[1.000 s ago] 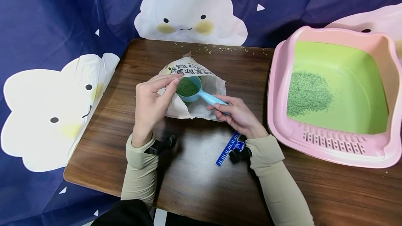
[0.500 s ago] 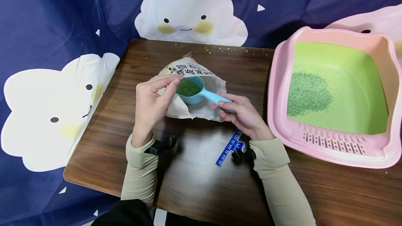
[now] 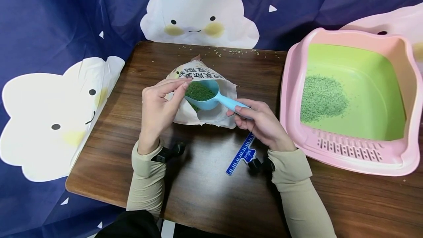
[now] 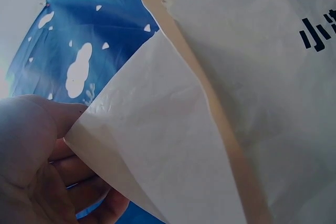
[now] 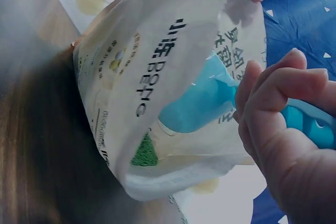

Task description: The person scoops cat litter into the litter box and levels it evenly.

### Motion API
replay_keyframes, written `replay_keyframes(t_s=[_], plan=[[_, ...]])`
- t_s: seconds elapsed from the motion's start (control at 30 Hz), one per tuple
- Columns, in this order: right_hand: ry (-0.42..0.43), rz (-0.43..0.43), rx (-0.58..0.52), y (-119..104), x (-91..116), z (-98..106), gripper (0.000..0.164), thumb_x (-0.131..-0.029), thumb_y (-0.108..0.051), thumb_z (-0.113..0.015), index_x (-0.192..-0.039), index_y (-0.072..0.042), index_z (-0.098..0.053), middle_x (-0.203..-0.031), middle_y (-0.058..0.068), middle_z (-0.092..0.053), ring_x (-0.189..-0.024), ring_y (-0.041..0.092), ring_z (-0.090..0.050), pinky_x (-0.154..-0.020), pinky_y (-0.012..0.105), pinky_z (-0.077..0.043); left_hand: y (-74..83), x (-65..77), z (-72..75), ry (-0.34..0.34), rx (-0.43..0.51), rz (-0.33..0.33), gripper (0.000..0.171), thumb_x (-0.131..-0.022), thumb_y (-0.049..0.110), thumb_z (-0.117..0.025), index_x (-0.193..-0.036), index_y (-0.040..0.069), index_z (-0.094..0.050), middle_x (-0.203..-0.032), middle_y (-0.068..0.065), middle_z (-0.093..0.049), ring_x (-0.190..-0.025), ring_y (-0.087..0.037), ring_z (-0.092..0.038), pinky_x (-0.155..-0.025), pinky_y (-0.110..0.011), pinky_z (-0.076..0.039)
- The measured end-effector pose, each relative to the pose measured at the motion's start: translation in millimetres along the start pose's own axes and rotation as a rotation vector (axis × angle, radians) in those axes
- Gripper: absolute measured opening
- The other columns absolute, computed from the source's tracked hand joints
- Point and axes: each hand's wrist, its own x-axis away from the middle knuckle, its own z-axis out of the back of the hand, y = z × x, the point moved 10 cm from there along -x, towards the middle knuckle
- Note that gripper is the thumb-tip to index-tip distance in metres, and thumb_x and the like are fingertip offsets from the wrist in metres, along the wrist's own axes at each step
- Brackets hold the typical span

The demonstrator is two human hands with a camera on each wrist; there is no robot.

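Observation:
A white printed bag [image 3: 206, 72] lies on the table with its mouth towards the person. My left hand [image 3: 160, 104] pinches the upper left edge of that mouth between thumb and fingers; the left wrist view shows the bag's folded corner [image 4: 142, 119] in its grip. In my right hand [image 3: 262, 120] is the handle of a light blue scoop [image 3: 228, 102]. Green pellets [image 3: 199, 91] fill much of the scoop's bowl, which is in the bag's opening. More green pellets [image 5: 145, 153] show deeper inside the bag in the right wrist view.
A pink litter box [image 3: 289, 102] with a green inside stands at the right, a patch of green pellets [image 3: 322, 98] on its floor. A blue ruler-like piece [image 3: 241, 155] lies near my right wrist. Pale pellets [image 3: 236, 51] are scattered along the table's back edge.
My right hand has drawn the scoop of pellets a little to the right and towards the person. The left hand keeps its grip on the bag's edge.

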Motion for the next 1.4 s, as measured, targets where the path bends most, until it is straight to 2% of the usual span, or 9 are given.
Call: replay_keyframes(t_s=[0.43,0.67,0.77,1.23,1.4], plan=[[0.002,0.032,0.017,-11.9,17.5,12.2,0.045,-0.099,-0.010,-0.052,-0.139,0.007,-0.042,-0.092,0.004,-0.070,-0.068,0.006,-0.058,-0.060,0.016,-0.052,-0.7,-0.8,-0.1,0.001,0.006,0.005,0.015,-0.091,0.011,-0.065,-0.098,0.005,-0.077,-0.097,-0.007,-0.076,-0.098,-0.017,-0.071,-0.091,-0.024,-0.052],[-0.018,0.060,0.027,-19.9,27.4,15.2,0.030,-0.098,-0.010,-0.055,-0.126,0.000,-0.055,-0.092,0.004,-0.071,-0.069,0.005,-0.060,-0.062,0.016,-0.054,-0.7,-0.8,-0.3,0.002,0.012,0.005,0.015,-0.091,0.011,-0.066,-0.097,0.005,-0.077,-0.097,-0.007,-0.076,-0.098,-0.017,-0.071,-0.092,-0.024,-0.052],[-0.030,0.078,0.048,-23.4,30.1,15.0,0.027,-0.098,-0.011,-0.054,-0.124,-0.003,-0.057,-0.091,0.003,-0.071,-0.068,0.006,-0.059,-0.061,0.016,-0.054,-0.8,-0.8,-0.2,0.002,0.015,0.005,0.015,-0.091,0.011,-0.065,-0.097,0.005,-0.078,-0.097,-0.007,-0.076,-0.098,-0.017,-0.071,-0.092,-0.024,-0.052],[-0.082,0.140,0.061,-34.8,42.1,14.8,0.024,-0.100,-0.008,-0.049,-0.119,0.001,-0.060,-0.088,0.004,-0.068,-0.065,0.008,-0.055,-0.055,0.019,-0.049,-0.8,-0.8,-0.3,0.001,0.010,0.007,0.015,-0.091,0.010,-0.065,-0.098,0.006,-0.078,-0.097,-0.007,-0.076,-0.098,-0.016,-0.071,-0.092,-0.024,-0.052],[-0.114,0.166,0.059,-39.0,47.8,16.5,0.026,-0.100,-0.006,-0.046,-0.122,0.000,-0.059,-0.088,0.003,-0.068,-0.064,0.008,-0.055,-0.054,0.019,-0.046,-0.5,-0.9,-0.2,0.001,0.010,0.008,0.015,-0.090,0.010,-0.066,-0.099,0.006,-0.077,-0.098,-0.006,-0.076,-0.099,-0.016,-0.071,-0.092,-0.024,-0.052]])
